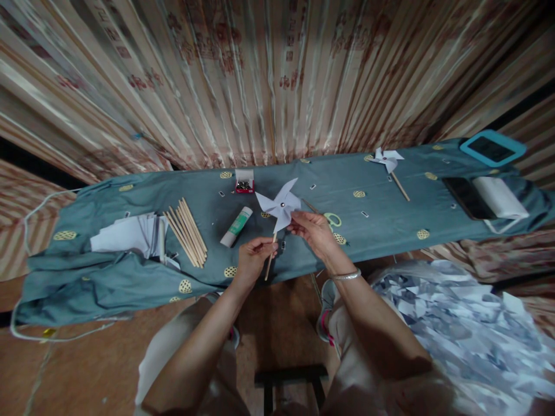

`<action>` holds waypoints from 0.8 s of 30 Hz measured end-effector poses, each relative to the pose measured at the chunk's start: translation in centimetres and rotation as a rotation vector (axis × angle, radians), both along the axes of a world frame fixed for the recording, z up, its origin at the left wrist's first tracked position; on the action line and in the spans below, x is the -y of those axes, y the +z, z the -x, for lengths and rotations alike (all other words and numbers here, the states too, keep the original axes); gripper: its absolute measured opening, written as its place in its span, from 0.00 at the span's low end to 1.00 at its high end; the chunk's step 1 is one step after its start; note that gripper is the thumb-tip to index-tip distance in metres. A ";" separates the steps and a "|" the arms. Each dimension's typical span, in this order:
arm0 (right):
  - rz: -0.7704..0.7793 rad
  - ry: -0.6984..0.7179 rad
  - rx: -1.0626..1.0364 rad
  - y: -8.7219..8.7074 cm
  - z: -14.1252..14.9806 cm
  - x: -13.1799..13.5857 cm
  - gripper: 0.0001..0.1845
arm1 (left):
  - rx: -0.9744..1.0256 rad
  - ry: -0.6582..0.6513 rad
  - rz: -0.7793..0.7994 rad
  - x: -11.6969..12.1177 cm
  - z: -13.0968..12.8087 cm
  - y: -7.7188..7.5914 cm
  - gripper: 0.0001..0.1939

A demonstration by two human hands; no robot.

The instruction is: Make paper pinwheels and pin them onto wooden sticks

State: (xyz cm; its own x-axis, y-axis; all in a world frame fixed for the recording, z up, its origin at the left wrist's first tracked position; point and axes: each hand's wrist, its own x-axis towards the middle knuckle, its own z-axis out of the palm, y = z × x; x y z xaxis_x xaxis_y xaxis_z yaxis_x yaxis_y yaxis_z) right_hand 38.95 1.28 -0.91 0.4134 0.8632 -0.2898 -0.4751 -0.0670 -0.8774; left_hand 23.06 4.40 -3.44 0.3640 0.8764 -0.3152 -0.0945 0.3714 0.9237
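- The person's forearms [377, 312] reach in from the bottom edge, a silver bangle [347, 275] on the right wrist.
- The left hand [255, 260] is closed, thumb against fingers, on the wooden stick [269, 264] of a white paper pinwheel [277, 206].
- The right hand [316, 231] pinches the pinwheel's lower right blade; the pinwheel is above the cloth-covered bench [332, 176] (a round metal pin head [282, 204] shows at its centre).
- Left of it lie a glue stick [236, 227] and an open red tack box [244, 185].
- Farther right lies a second pinwheel [385, 159].
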 end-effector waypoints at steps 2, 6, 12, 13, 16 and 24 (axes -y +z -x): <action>-0.001 0.013 0.023 -0.1 0.2 0.0 0.21 | 0.002 -0.008 -0.006 0.0 0.0 0.0 0.19; -0.007 0.078 0.112 -0.2 0.3 0.1 0.22 | 0.007 -0.012 0.006 0.0 0.0 0.1 0.19; 0.055 0.135 0.194 0.5 -0.7 0.6 0.25 | -0.003 -0.009 0.010 0.0 0.0 0.2 0.19; 0.062 0.139 0.201 0.7 -1.0 0.7 0.26 | -0.004 -0.009 0.010 0.0 0.0 0.2 0.20; 0.036 0.080 0.224 1.1 -2.1 1.0 0.27 | 0.000 -0.009 0.007 0.0 0.0 0.2 0.20; -0.062 -0.281 0.397 0.0 -4.0 0.6 0.20 | 0.011 -0.043 0.022 0.0 0.1 0.2 0.19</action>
